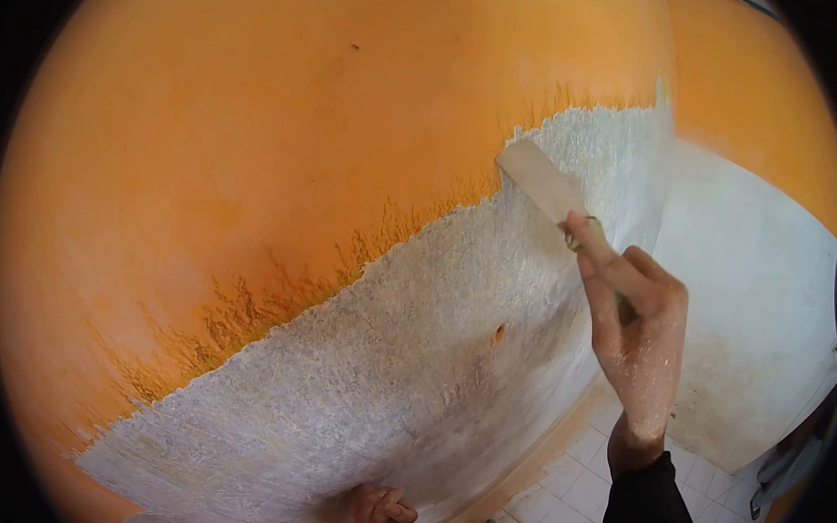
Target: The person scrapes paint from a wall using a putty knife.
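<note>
My right hand (642, 320) is closed around the handle of a scraper (543, 180), its index finger stretched along toward the blade. The wide flat blade meets the wall at the ragged border where orange paint (285, 137) gives way to a rough grey-white surface (417, 308). Fine white specks dot the hand and wrist. Low in the view, my left hand (384, 509) is by the lower part of the wall with its fingers curled in, and nothing shows in them.
An inside corner lies to the right, where the adjoining wall is orange above and whitish (749, 301) below. White floor tiles (577, 479) run along the wall's foot. Dark and grey items (789, 468) stand at the right edge. A small orange-brown spot (499, 334) marks the bared wall.
</note>
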Motion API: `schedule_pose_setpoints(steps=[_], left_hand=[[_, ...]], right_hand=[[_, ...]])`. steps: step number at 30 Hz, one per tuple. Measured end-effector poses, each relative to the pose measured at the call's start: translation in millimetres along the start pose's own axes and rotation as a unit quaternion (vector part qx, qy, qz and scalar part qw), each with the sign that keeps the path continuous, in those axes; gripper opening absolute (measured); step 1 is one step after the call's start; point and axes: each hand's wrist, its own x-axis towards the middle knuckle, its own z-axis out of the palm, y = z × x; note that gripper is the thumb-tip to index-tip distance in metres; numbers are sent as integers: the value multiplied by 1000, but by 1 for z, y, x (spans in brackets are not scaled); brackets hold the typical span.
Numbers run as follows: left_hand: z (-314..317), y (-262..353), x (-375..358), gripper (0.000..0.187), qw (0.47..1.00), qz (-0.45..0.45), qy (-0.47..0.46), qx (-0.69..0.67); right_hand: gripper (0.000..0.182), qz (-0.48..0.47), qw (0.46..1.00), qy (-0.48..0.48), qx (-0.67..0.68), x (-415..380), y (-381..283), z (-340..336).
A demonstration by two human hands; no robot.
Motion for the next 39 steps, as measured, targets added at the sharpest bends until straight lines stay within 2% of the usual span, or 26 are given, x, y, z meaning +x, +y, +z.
schedule_pose_setpoints(steps=[7,10,14,17,21,30,35,39], left_hand=[[1,1,15,40,1000,12,7,-15],[2,3,18,41,1000,16,8,-21],[5,8,27,41,999,26,12,-27],[7,15,31,41,999,32,7,-39],[8,19,39,42,998,44,8,-47],[11,25,51,41,996,59,19,-61],[12,33,62,39,996,49,21,-70],[12,29,60,39,996,68,25,-59]], right_hand=[[45,14,999,-21,-39,5,-10,-21],[44,8,999,-46,-24,-13,3,-7],[47,3,999,-33,-36,-4,-5,-20],[46,10,997,-71,-30,-27,9,-8],[44,22,999,-30,-8,-9,-2,-12],[45,4,998,-65,11,-12,6,-8],[41,-37,999,-16,-12,18,-5,-3],[33,-5,998,-51,32,-10,-6,0]])
